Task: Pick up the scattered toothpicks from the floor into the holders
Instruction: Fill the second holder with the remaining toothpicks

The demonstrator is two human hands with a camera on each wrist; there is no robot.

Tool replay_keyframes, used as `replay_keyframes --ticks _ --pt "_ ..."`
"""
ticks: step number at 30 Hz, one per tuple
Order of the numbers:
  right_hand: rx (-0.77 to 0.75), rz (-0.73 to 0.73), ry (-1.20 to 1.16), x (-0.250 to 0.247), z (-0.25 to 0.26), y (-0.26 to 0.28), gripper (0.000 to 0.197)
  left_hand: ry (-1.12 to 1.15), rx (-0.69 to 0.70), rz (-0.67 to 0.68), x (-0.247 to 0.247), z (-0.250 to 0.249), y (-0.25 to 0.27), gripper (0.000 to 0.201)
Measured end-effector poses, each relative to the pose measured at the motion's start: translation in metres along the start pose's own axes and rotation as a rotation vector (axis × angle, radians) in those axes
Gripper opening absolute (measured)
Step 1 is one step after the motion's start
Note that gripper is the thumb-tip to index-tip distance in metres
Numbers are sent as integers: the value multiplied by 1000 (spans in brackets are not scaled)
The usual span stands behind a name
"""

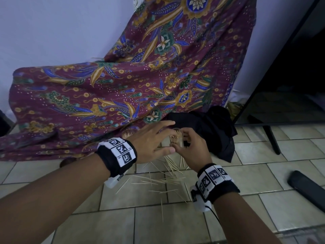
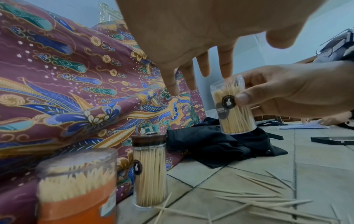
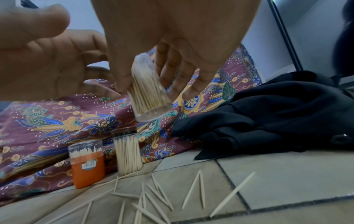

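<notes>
My right hand point(image 1: 191, 150) grips a clear toothpick holder point(image 1: 176, 138), full of toothpicks and lifted above the floor; the right wrist view shows that holder point(image 3: 149, 94) tilted between thumb and fingers. My left hand point(image 1: 154, 138) hovers beside its top with straight, spread fingers and holds nothing; one left fingertip point(image 2: 227, 75) is at the holder's rim point(image 2: 233, 106). Scattered toothpicks point(image 1: 167, 178) lie on the tiles below both hands. An orange holder point(image 3: 88, 163) and a capped clear holder point(image 3: 127, 153) stand by the cloth.
A purple patterned cloth point(image 1: 105, 94) drapes from the wall to the floor behind the holders. A black garment point(image 1: 211, 131) lies crumpled to the right. A dark flat object point(image 1: 307, 189) and a black stand leg point(image 1: 272, 140) are farther right on the tiled floor point(image 1: 246, 217).
</notes>
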State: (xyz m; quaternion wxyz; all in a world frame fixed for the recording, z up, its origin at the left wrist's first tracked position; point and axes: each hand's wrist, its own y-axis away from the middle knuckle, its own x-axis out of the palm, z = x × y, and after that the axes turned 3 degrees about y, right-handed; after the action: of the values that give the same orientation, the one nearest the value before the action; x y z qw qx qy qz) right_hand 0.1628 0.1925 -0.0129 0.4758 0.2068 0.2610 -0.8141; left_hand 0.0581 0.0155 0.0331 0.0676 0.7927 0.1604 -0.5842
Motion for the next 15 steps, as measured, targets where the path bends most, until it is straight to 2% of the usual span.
replay_keyframes --ticks 3,5,9,11,13,15 --pt "-8 -6 3 0 2 2 45 -29 -49 70 3 -4 -3 60" --pt "-8 -4 5 0 3 2 46 -26 -69 70 1 -4 -3 58" --pt "16 -25 28 -7 -2 4 49 125 -55 -74 -3 4 -5 55" --pt "40 -40 38 -13 -5 5 48 169 -99 -112 -3 15 -7 48" --pt "57 -40 45 -20 -7 7 46 129 -189 -19 -1 25 -6 35" --pt "74 -38 53 -26 -12 10 45 46 -267 162 12 34 -2 29"
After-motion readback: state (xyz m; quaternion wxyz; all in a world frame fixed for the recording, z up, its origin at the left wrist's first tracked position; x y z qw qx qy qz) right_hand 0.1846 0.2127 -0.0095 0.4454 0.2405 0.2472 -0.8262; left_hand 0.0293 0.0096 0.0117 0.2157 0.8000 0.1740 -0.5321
